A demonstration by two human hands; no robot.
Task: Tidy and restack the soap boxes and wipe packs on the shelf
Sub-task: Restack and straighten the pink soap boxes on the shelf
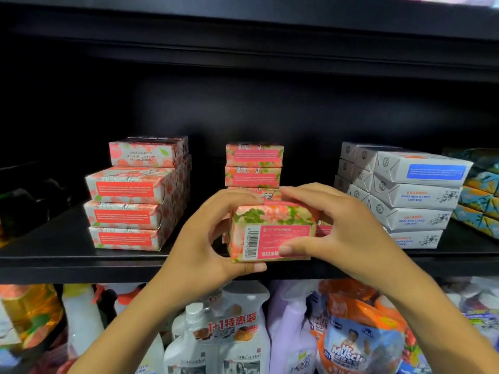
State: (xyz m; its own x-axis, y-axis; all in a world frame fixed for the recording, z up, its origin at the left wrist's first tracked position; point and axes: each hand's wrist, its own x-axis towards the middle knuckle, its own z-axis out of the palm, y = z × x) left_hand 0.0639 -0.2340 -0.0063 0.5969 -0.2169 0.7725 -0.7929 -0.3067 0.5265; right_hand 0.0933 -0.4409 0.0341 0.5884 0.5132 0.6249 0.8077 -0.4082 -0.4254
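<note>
A pink floral soap box (272, 230) with its barcode side facing me is at the front edge of the black shelf (67, 263). My left hand (210, 238) grips its left end, thumb under the bottom edge and fingers over the top. From the right, my right hand (337, 230) holds the same box, with the thumb on its front face and fingers over the top. Behind the box stands a stack of matching pink boxes (253, 166). A taller pink stack (137, 198) stands to the left.
White and blue soap boxes (405, 193) are stacked at the right, with teal and orange packs (480, 195) beyond them. Spray bottles and refill pouches (237, 333) fill the shelf below. An upper shelf board (243, 28) hangs overhead.
</note>
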